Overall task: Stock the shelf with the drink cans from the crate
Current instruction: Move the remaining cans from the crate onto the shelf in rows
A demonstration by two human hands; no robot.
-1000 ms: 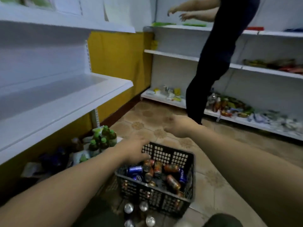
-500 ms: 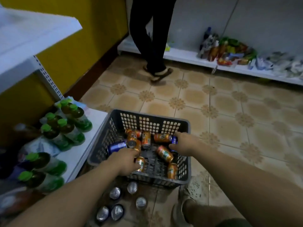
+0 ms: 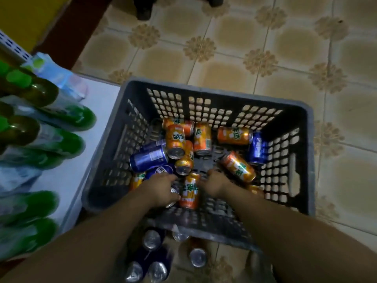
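Seen from above, the tiled floor (image 3: 234,64) with its flower pattern fills most of the head view, and the dark perforated plastic crate (image 3: 304,152) stands on it, its left wall just beside the edge of the low white shelf (image 3: 98,111). Shelf surface at far left carries green-capped bottles (image 3: 34,92) lying in shrink-wrapped packs; they crowd its left part, leaving a bare strip next to the crate. Inside the crate: loose drink cans on their sides, orange cans (image 3: 237,166) and blue cans (image 3: 149,159) mixed, heaped toward the left and far wall, some crate bottom bare in the middle. Both forearms reach in over the near wall. Left hand (image 3: 161,190) is curled down on a can whose silver end shows just under the knuckles; the grip is mostly hidden by the hand itself. Right hand (image 3: 216,183) rests palm down beside an orange can (image 3: 190,190) lying between the two hands; fingers bent, whether they hold anything I cannot tell. Below the near wall, upright cans (image 3: 152,241) stand on the floor, silver tops up, partly covered by the arms. A dark shoe (image 3: 143,11) is cut off by the top edge.
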